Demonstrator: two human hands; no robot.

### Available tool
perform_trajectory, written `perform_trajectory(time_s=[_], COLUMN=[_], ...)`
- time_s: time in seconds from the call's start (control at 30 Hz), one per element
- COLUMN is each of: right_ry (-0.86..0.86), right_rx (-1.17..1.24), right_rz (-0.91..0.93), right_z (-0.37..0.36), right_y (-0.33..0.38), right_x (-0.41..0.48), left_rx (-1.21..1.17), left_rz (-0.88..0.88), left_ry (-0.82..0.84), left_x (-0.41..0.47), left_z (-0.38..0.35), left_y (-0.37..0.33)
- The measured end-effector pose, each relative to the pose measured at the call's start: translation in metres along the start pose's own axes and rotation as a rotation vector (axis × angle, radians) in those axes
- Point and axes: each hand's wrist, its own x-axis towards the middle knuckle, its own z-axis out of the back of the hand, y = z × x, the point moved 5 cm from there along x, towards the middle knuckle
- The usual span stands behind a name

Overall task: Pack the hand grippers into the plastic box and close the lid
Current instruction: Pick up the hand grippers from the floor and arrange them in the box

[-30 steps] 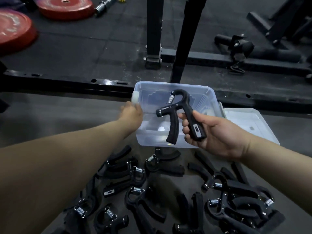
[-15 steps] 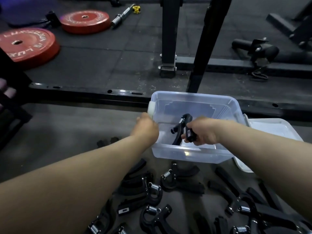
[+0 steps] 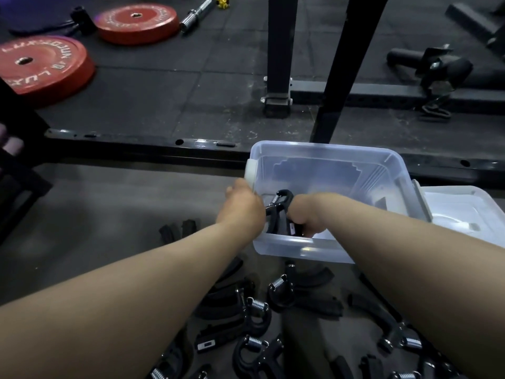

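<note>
On the gym floor, right hand (image 3: 306, 214) grip wraps a hand gripper (image 3: 278, 214) inside the plastic box (image 3: 328, 157); left hand (image 3: 241, 207) clasps its rim.

Lid (image 3: 461, 214) right of box (image 3: 322, 153)

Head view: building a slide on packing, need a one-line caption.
Right hand lowers a black spring hand gripper into the clear plastic box; left hand steadies its rim.
</note>
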Motion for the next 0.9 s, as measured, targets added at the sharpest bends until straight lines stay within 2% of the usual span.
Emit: perform_trajectory(time_s=[0.23,0.37,0.43,0.5,0.57,0.63,0.77,0.83,0.9], right_ry=[0.023,0.026,0.078,0.072,0.026,-0.013,-0.057,-0.032,0.0], right_rx=[-0.306,-0.947,-1.164,-1.305,-1.298,-1.262,-1.182,-1.224,-1.164], right_rz=[0.098,0.3,0.274,0.335,0.408,0.373,0.444,0.432,0.428], right_z=[0.009,0.006,0.006,0.006,0.011,0.017,0.012,0.008,0.001], right_y=[-0.008,-0.008,-0.009,-0.007,-0.015,-0.02,-0.013,-0.01,-0.01], right_x=[0.015,0.016,0.013,0.015,0.027,0.031,0.023,0.021,0.026], left_rx=[-0.035,-0.03,-0.022,-0.028,-0.044,-0.041,-0.121,-0.173,-0.08], left_rz=[0.081,0.07,0.073,0.083,0.092,0.094,0.17,0.2,0.137], left_ry=[0.049,0.052,0.06,0.064,0.06,0.055,0.077,0.095,0.087], left_x=[-0.004,-0.007,-0.008,-0.009,-0.01,-0.01,-0.008,-0.009,-0.01], left_z=[0.003,0.005,0.006,0.006,0.007,0.007,0.004,0.003,0.005], left_y=[-0.001,-0.004,-0.005,-0.006,-0.007,-0.007,-0.004,-0.004,-0.006])
